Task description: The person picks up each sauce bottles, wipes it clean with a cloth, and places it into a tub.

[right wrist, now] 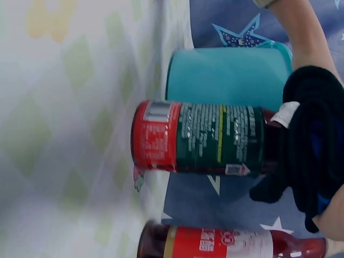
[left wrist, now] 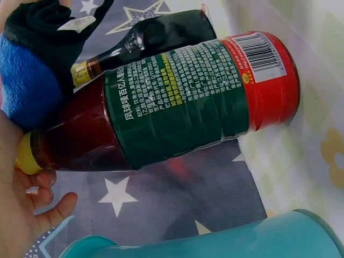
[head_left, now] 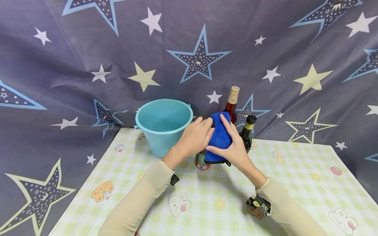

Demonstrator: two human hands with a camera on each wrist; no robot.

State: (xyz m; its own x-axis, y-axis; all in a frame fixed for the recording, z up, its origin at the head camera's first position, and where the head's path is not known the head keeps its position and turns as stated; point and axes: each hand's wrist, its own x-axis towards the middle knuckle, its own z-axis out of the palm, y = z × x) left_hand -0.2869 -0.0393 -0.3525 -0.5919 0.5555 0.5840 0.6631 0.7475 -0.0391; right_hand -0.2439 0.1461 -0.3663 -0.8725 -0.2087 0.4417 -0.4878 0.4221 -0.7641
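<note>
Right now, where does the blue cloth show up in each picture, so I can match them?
Head: the cloth is just right of centre, slightly low.
Left wrist: the cloth is at upper left.
Right wrist: the cloth is at the right edge, mostly its dark part showing.
Shared landmark: the bucket, left of centre in head, bottom in left wrist, above centre in right wrist.

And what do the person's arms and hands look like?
Both arms wear long, plain cream sleeves down to the wrists. The left hand and right hand are bare, with no gloves. A small black gadget shows at the left wrist; the right wrist's black gadget has a yellowish patch.
</note>
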